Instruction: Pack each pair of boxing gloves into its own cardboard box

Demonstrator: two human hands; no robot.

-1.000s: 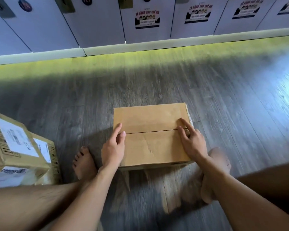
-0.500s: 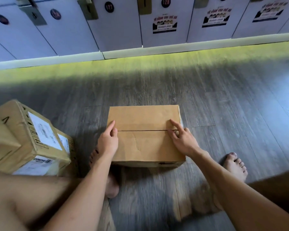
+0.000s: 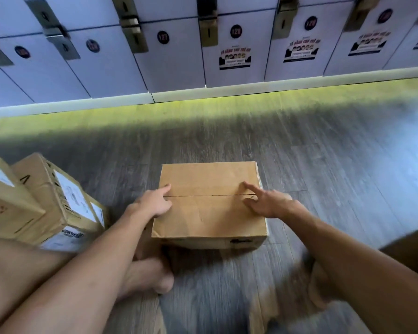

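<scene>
Touching closed cardboard box top with left hand, index straight, at box's left edge, right hand spread at right edge

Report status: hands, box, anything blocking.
Left hand, right hand open, pressing top of closed cardboard box. Seam untaped. Labelled boxes at left, apart.

Plain brown cardboard box, flaps closed meeting at centre seam, flat on floor
</scene>
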